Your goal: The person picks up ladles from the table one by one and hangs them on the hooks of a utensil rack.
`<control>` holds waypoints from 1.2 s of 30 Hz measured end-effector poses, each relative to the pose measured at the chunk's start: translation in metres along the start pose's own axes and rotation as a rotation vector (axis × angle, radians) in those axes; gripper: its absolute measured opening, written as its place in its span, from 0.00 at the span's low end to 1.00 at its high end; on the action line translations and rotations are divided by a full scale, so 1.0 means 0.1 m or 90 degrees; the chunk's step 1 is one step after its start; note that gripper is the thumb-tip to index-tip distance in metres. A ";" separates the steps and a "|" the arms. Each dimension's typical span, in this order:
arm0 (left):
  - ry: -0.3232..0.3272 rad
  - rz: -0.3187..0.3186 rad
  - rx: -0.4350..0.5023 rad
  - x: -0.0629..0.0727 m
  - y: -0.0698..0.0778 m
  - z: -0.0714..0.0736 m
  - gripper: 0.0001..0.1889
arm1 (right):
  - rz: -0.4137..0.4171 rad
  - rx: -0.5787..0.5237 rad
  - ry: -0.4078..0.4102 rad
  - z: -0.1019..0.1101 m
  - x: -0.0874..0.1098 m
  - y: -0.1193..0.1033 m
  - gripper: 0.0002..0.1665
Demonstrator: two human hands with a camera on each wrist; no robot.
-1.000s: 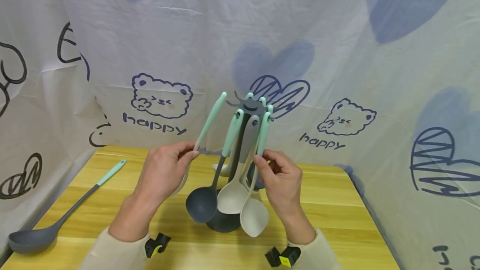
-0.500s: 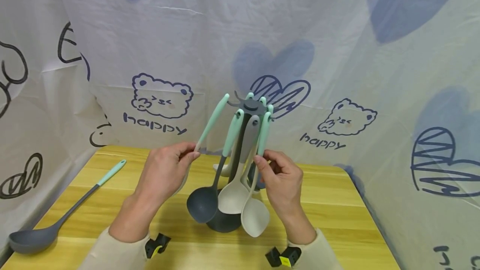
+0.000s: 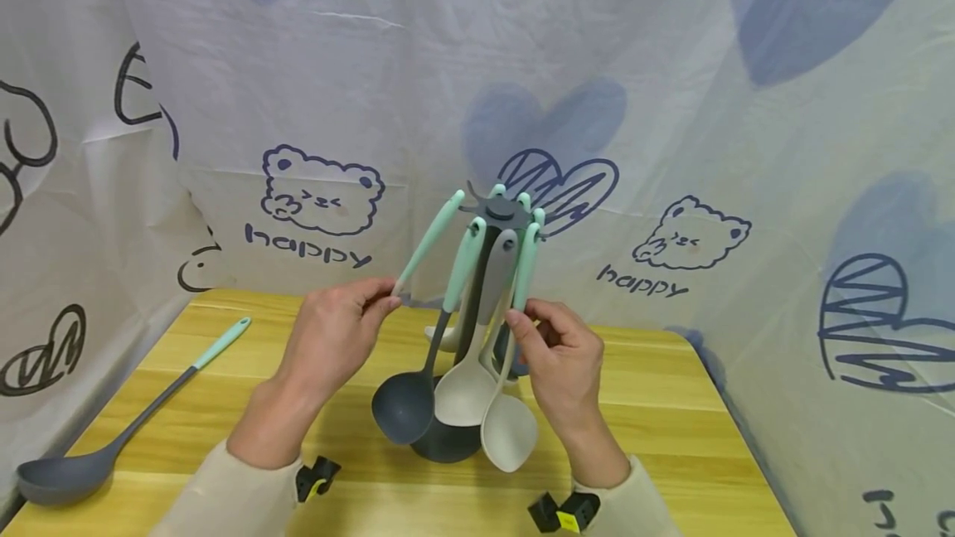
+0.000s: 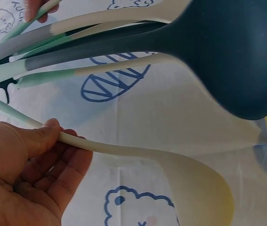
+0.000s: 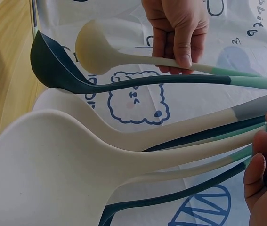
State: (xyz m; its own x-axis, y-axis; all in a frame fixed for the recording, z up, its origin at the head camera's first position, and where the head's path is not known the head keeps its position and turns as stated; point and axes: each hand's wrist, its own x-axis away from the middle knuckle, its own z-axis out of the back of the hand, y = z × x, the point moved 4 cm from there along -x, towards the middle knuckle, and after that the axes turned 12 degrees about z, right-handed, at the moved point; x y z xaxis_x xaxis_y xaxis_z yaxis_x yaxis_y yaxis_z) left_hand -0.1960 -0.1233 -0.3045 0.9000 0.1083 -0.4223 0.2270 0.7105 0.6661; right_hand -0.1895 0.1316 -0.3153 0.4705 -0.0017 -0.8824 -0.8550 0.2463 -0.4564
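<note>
My left hand [image 3: 336,338] pinches a cream ladle with a mint handle [image 3: 431,237] between thumb and fingers. The ladle's bowl [image 4: 201,188] shows in the left wrist view. Its handle end is at a hook of the grey utensil rack [image 3: 498,211]; I cannot tell if they touch. With thumb and fingertips, my right hand [image 3: 561,359] pinches another cream ladle [image 3: 510,434] near the lower end of its mint handle, which hangs at the rack's right. Between the hands hang a dark grey ladle [image 3: 403,408] and a cream ladle with a grey handle [image 3: 460,394].
Several more utensils hang behind, partly hidden. The rack's round dark base [image 3: 446,443] stands on the wooden table [image 3: 656,437]. Another dark ladle with a mint handle [image 3: 70,475] lies at the table's left. A printed cloth [image 3: 418,65] hangs behind and at the sides.
The left-hand ladle's handle end has moved right and slightly down, closer to the rack's hook. My right hand has stayed nearly still on its ladle.
</note>
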 end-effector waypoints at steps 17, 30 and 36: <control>0.027 -0.059 0.030 -0.04 -0.06 -0.20 0.09 | 0.004 0.003 0.008 0.00 0.00 -0.01 0.03; -0.001 -0.059 0.047 -0.04 -0.05 -0.28 0.07 | -0.008 0.011 0.002 0.00 0.01 0.00 0.01; -0.027 -0.030 0.041 -0.06 -0.04 -0.30 0.09 | -0.023 0.016 0.004 0.02 0.01 0.00 0.03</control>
State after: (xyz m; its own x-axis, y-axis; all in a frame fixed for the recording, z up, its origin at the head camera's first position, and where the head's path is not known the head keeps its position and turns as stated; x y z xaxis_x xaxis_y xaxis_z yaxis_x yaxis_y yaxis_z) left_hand -0.2136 -0.1056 -0.3234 0.9024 0.0450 -0.4286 0.2921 0.6673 0.6851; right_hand -0.1888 0.1333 -0.3165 0.4990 -0.0164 -0.8664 -0.8322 0.2696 -0.4845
